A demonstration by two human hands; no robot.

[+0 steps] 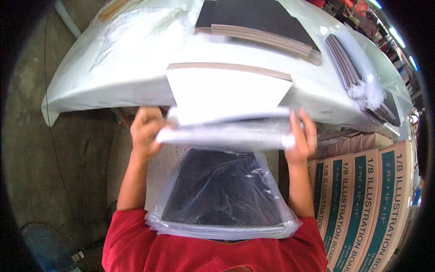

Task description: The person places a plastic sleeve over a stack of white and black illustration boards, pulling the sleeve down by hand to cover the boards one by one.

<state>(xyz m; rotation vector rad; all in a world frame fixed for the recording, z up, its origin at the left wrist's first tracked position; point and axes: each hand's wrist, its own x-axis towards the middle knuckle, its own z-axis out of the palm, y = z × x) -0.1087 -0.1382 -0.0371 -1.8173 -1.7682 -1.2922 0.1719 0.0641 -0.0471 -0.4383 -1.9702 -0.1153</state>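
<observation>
Head view looks down on my two bare hands at the near edge of a white plastic-covered worktable, and I see both of them gripping the open mouth of a clear plastic bag holding a stack of black flat boards; the bag hangs from my hands down against my red shirt, its closed bottom edge resting at my chest. My left hand is curled into a fist on the left corner of the bunched bag mouth, fingers wrapped tight on the film. My right hand pinches the right corner, thumb below and fingers spread narrow over the top, though motion blur hides the fingertips. Just beyond the hands, a stack of white-faced square boards with tan edges lies on the table, its near corner overhanging the edge and touching the bag mouth. Farther back sits a stack of black-faced boards with tan edges, and to the right lie several thin dark sheets in clear wrapping. Crumpled clear plastic film lies at the far left of the table. Tan cardboard cartons with green printed panels stand on end beside my right forearm, below the table
</observation>
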